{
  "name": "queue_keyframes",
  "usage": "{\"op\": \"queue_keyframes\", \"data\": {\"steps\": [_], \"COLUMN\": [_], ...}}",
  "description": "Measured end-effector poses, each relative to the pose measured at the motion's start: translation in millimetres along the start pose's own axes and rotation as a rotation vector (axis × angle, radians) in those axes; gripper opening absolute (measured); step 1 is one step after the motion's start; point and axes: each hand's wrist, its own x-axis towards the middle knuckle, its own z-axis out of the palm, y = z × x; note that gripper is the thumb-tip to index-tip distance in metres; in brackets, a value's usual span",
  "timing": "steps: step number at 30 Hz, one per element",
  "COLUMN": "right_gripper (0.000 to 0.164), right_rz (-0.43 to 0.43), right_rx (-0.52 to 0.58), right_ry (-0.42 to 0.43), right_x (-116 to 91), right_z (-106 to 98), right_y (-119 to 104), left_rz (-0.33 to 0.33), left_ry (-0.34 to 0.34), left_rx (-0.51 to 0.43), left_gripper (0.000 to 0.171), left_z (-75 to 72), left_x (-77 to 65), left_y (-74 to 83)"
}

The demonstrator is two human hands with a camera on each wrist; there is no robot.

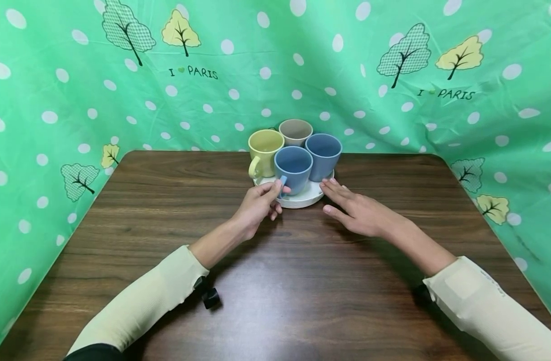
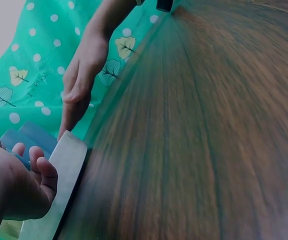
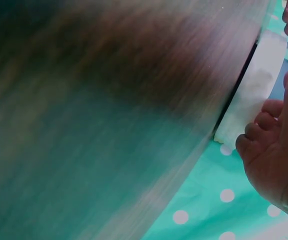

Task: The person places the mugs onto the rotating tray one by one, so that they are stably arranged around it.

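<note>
My left hand (image 1: 260, 204) pinches the handle of the front blue mug (image 1: 294, 170) between thumb and fingers. That mug stands upright over the front of a round white tray (image 1: 298, 202). My right hand (image 1: 363, 213) is spread with straight fingers, its fingertips right at the tray's right rim. Behind the front mug stand a second blue mug (image 1: 324, 154) on the right, a yellow mug (image 1: 263, 150) on the left and a grey-beige mug (image 1: 296, 130) at the back. In the left wrist view, the tray's pale side (image 2: 66, 170) shows beyond my curled fingers.
The tray stands near the far edge of a dark wooden table (image 1: 275, 281). Right behind that edge hangs a green dotted curtain (image 1: 239, 90) printed with trees. A small black device (image 1: 210, 298) hangs under my left sleeve.
</note>
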Motion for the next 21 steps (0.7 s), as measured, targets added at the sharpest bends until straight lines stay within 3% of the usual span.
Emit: {"op": "queue_keyframes", "data": {"steps": [15,21], "right_gripper": [0.068,0.069], "right_rz": [0.01,0.048], "right_rx": [-0.001,-0.06], "right_ry": [-0.002,0.076], "right_x": [-3,-10], "right_z": [-3,-10], "right_y": [2,4], "left_rz": [0.01,0.014], "left_ry": [0.049,0.046], "left_rx": [-0.007,0.021], "left_gripper": [0.023,0.023], "left_z": [-11.0,-23.1], "left_x": [-2.0,-6.3], "left_y": [-3.0,-2.2]}}
